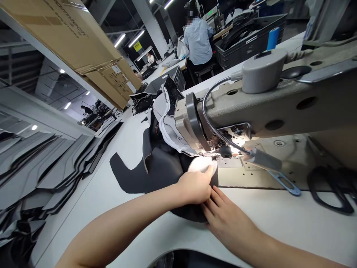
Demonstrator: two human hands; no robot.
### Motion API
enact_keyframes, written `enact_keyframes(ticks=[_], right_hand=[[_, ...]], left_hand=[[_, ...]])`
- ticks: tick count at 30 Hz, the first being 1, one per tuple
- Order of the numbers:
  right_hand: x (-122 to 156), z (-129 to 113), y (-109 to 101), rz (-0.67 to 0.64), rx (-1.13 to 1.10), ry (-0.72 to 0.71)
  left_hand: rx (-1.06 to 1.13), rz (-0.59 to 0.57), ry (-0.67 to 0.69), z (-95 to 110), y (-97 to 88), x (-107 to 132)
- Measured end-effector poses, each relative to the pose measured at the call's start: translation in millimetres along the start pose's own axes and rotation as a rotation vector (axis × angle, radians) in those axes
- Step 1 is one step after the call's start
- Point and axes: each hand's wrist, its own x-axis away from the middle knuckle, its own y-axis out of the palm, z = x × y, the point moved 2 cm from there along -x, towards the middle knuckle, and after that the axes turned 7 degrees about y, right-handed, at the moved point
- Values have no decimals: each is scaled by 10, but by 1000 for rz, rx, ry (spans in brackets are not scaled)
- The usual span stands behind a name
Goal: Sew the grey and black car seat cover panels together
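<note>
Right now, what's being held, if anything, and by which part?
Black cloth, at its end by the sewing machine: left hand on the white patch, right hand on the black beside it. Whether either pinches it can't be told.

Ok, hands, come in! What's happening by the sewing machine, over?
Left hand: on white patch. Right hand: touching black material. Material: spreads leftward from the hands. Possibly in the way: grey-and-white bundle by the machine head.
</note>
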Motion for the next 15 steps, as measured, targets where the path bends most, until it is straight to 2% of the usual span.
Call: enact_keyframes(ticks=[7, 15], right_hand=[[-8, 70, -120, 148, 96, 11], [-98, 278, -132, 76, 113, -4]], left_hand=[[-71, -12, 45, 41, 55, 19], [-141, 187, 83, 9, 42, -140]])
